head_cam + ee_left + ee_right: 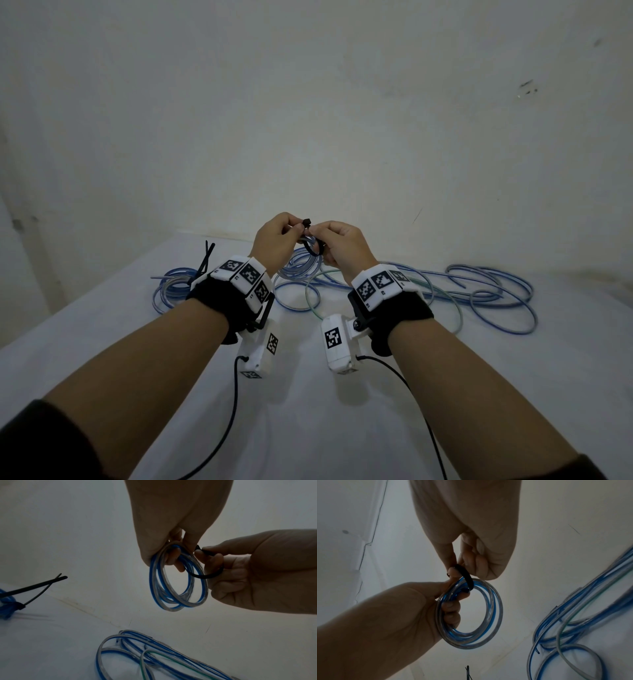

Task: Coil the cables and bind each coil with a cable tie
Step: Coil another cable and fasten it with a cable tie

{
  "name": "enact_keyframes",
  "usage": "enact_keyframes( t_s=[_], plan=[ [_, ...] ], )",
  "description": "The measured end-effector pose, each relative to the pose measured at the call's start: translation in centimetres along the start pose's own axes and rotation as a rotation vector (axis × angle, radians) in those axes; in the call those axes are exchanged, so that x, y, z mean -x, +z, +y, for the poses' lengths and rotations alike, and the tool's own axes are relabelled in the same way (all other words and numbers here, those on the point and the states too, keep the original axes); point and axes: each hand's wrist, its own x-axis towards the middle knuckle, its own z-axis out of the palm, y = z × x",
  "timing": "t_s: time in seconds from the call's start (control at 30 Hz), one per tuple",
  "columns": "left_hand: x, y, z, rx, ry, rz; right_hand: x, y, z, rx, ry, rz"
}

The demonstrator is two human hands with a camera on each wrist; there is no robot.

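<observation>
Head view, my left hand [274,240] and right hand [344,248] raised over the table [102,342], loose cables [479,291] behind; left wrist view, fingers curled through blue-and-clear coil [178,577]; right wrist view, thumb and finger pinching black cable tie [465,576] looped over coil.

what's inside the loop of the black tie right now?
The black cable tie loops round the strands of the blue-and-clear coil held by the left hand. The right hand pinches the tie; its fingers hide whether the tail sits in the head.
</observation>
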Motion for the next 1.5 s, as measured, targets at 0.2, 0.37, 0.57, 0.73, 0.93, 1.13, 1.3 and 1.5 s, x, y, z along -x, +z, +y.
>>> enact_keyframes(
  t_s=[0.2,0.37,0.57,0.73,0.93,1.13,1.3,1.5],
  plan=[
    [0.2,-0.4,-0.1,-0.021,0.025,-0.019,-0.1,0.1,0.1,-0.004,-0.004,0.0],
    [0.3,-0.5,-0.2,-0.056,0.044,-0.022,-0.4,0.3,0.3,0.005,0.0,-0.003],
    [0.4,-0.7,0.2,-0.073,0.048,-0.028,-0.5,0.4,0.4,-0.003,0.024,0.004],
    [0.9,-0.9,0.6,-0.094,0.082,-0.037,-0.3,0.3,0.1,-0.03,0.041,-0.008],
    [1.2,-0.9,0.4,-0.112,0.082,-0.051,-0.4,0.5,0.3,-0.072,0.068,0.006],
    [1.2,-0.9,0.0,-0.136,0.088,-0.041,-0.2,0.5,0.4,-0.007,0.045,-0.021],
    [0.9,-0.7,0.2,-0.205,0.154,-0.04,-0.5,0.4,0.3,-0.007,0.032,-0.007],
    [0.5,-0.2,0.4,-0.17,0.139,0.033,-0.5,0.4,0.5,-0.043,0.0,0.02]
  ],
)
